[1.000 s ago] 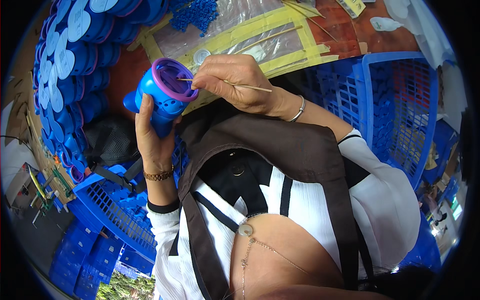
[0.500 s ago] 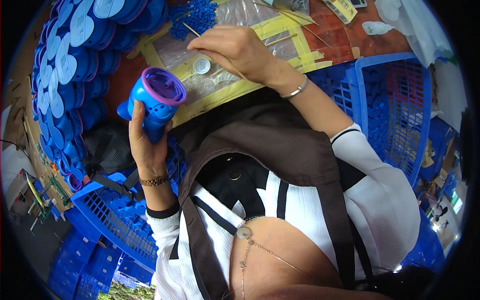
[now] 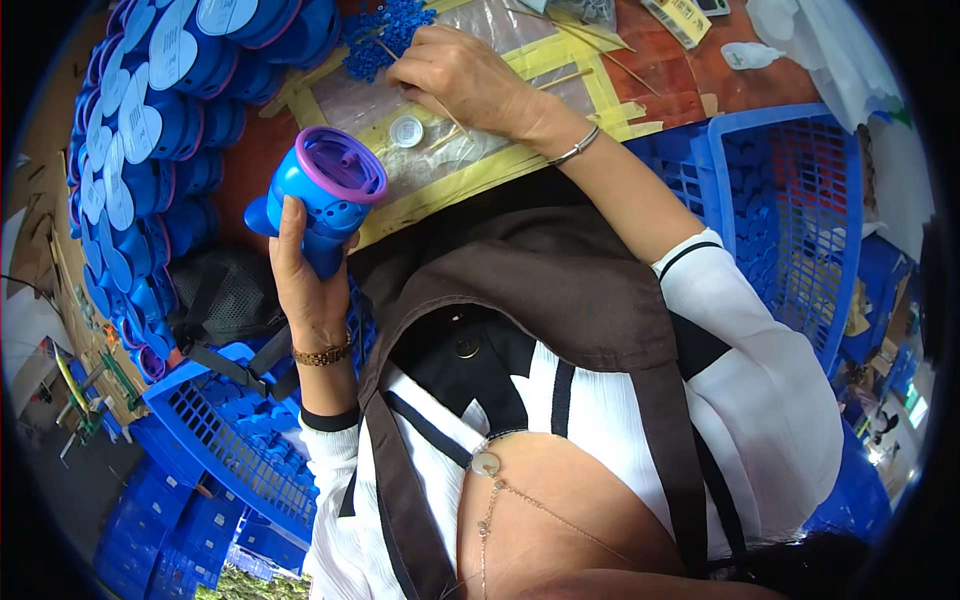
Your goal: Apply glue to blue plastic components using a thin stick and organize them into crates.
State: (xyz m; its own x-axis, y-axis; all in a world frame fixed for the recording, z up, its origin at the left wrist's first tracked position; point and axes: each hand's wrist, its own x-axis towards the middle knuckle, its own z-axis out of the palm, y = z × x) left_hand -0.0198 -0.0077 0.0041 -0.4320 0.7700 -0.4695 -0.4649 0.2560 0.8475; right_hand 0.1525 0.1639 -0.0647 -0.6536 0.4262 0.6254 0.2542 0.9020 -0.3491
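Observation:
My left hand (image 3: pixel 308 275) is wrapped round a blue plastic toy housing (image 3: pixel 312 200) with a purple rim. Its round opening faces up and toward the right, showing a purple inside with a small post. My right hand (image 3: pixel 465 85) pinches a thin wooden stick (image 3: pixel 387 50) above the taped plastic sheet. The stick's far tip reaches the pile of small blue parts (image 3: pixel 375 35); whether a part sits on it is too small to tell. Just below that hand stands a small round white pot (image 3: pixel 406 131).
Stacked blue housings (image 3: pixel 190 130) with pale labels crowd the left. Blue crates (image 3: pixel 790 200) of blue parts stand at the right and lower left. A black mesh bag (image 3: pixel 228 290) lies beside my left wrist. Yellow tape (image 3: pixel 440 185) edges the work sheet; loose sticks (image 3: pixel 615 65) lie at the back.
My right hand has moved slightly left and down, and the stick's tip has gone into the blue pile. My left hand and the housing have shifted a little to the right.

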